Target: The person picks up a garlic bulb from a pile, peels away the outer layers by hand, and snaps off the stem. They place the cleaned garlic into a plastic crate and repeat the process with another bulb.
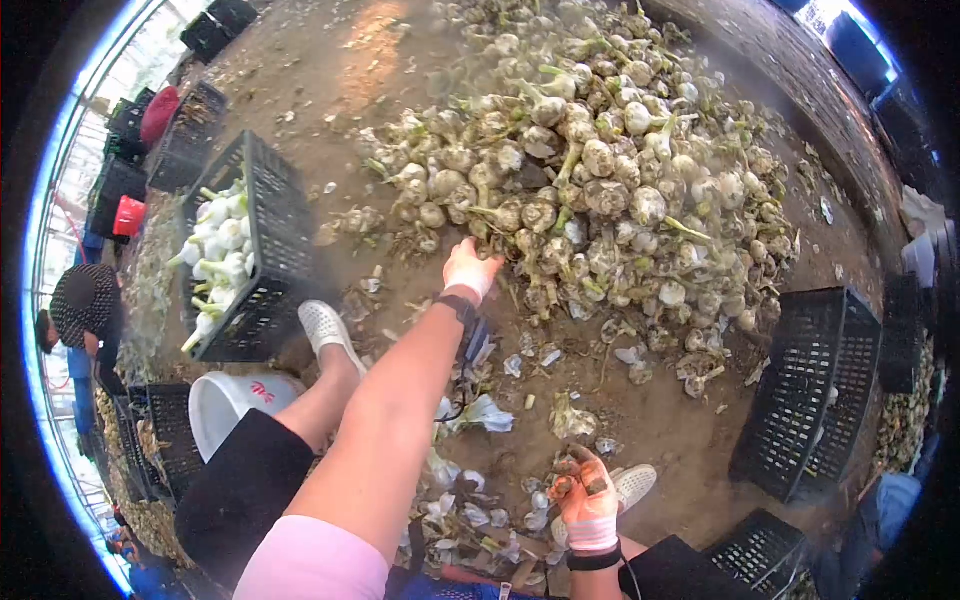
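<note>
My left hand (471, 272), in a light glove with a dark band at the wrist, reaches to the near edge of a heap of soil-covered garlic bulbs (600, 190). Its fingers look spread beside the bulbs, and nothing shows in them. Low in the view, my right hand (588, 505) is curled near my right shoe, its gloved fingertips brown with dirt. What it holds, if anything, I cannot make out. Garlic skins (490, 413) and trimmings lie on the ground between the hands.
A black crate (275, 235) of cleaned white garlic stands at left, with a white bucket (225, 405) below it. Another black crate (815, 390) stands at right. A person (85, 310) and more crates are at the far left.
</note>
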The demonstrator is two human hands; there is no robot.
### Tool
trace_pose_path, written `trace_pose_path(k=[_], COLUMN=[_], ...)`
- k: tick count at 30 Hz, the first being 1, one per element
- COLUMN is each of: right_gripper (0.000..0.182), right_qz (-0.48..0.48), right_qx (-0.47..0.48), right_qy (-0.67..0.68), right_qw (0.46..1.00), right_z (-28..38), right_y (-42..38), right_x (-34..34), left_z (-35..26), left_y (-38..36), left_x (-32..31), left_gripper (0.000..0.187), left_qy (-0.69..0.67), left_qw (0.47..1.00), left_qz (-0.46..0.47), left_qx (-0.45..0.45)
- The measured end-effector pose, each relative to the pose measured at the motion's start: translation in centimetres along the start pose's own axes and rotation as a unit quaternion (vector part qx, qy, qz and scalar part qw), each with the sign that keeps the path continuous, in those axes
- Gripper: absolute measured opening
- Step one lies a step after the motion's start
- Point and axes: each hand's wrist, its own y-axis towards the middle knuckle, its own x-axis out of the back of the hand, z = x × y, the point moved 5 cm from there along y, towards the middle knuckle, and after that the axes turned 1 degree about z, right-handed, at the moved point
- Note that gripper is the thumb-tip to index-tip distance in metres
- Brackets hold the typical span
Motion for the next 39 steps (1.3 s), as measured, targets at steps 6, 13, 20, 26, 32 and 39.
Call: trace_pose_path(k=[6,13,20,26,32,39], right_gripper=[0.062,0.03,0.02,0.027,0.028,0.036], right_qz=[0.017,0.056,0.208,0.18,0.22,0.231], right_qx=[0.065,0.236,0.17,0.234,0.096,0.108], right_qy=[-0.11,-0.414,-0.332,-0.326,-0.174,-0.235], right_qw=[0.992,0.878,0.904,0.898,0.955,0.938], right_z=[-1.5,-2.3,-1.5,-2.1,-2.9,-2.3], right_y=[0.2,-3.3,-9.7,-11.1,-8.6,-9.4], right_x=[-1.4,-6.5,-9.8,-8.1,-6.3,-7.6], left_z=[7.3,5.9,4.5,2.8,2.9,3.3], left_y=[-4.9,-29.6,-37.1,-41.4,-41.3,-40.0], left_x=[-3.6,2.1,10.5,12.3,12.2,13.3], left_gripper=[0.054,0.06,0.076,0.071,0.066,0.058], left_qy=[-0.33,-0.36,-0.161,-0.099,-0.044,-0.149], left_qw=[0.94,0.901,0.937,0.913,0.906,0.907], left_qz=[0.086,0.237,0.083,-0.036,-0.059,-0.009], left_qx=[0.016,-0.046,-0.298,-0.393,-0.416,-0.394])
